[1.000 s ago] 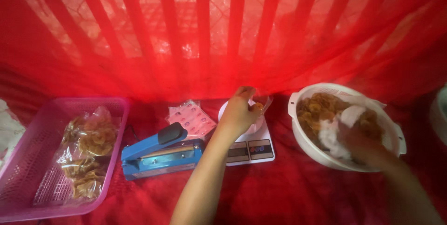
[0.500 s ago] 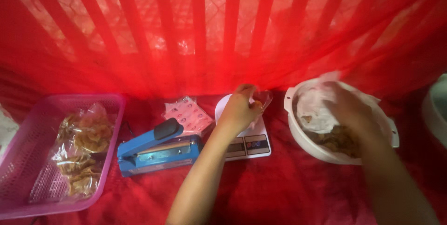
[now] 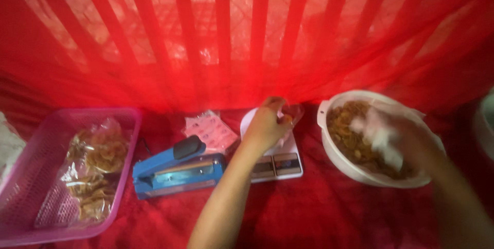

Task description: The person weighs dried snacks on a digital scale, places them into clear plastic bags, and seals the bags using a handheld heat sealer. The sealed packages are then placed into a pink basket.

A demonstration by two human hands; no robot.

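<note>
Clear bag [image 3: 290, 115] on scale [image 3: 275, 159], left hand [image 3: 265, 125] gripping.

Red cloth [image 3: 329, 218] underneath, red sheer curtain [image 3: 247, 38] behind with darker vertical stripes. Pink mesh basket [image 3: 31, 177] with clear bags of golden-brown chips [image 3: 95, 166], blue sealer [image 3: 175, 174] with black knob, white-and-pink printed labels [image 3: 211, 130]. White scale [image 3: 278, 164] with dark display, white bowl [image 3: 360, 174] of brown chips
</note>
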